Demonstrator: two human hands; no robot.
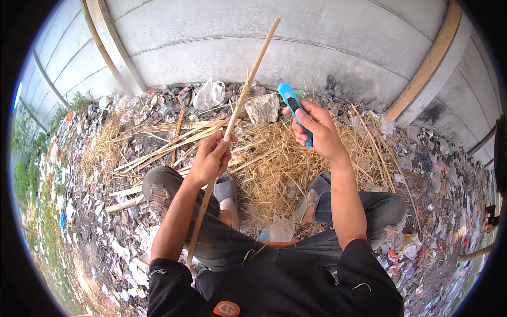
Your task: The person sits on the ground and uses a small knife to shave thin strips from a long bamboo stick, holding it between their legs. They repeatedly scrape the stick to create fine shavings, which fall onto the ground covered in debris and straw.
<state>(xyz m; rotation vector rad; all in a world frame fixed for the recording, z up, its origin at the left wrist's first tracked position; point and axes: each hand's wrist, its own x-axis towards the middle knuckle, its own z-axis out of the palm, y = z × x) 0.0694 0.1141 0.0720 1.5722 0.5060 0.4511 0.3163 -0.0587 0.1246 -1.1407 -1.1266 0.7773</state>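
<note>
My left hand (212,158) is closed around a long, thin bamboo strip (252,74). The strip slants from beside my left thigh up toward the wall, its far end in the air. To the right, my right hand (319,127) grips a light-blue box cutter (290,99) with a dark slider. Its head points up and away from me, and a short bit of blade seems to show at the tip. Cutter and strip are apart. Below and between my hands lies a heap of pale shavings (277,164).
Several split bamboo strips (174,142) lie on the ground at left. A rough stone block (262,108) and a clear plastic bag (209,95) sit near the grey concrete wall (264,58). Bamboo poles (428,61) lean there. Litter covers the ground around my crossed legs (232,243).
</note>
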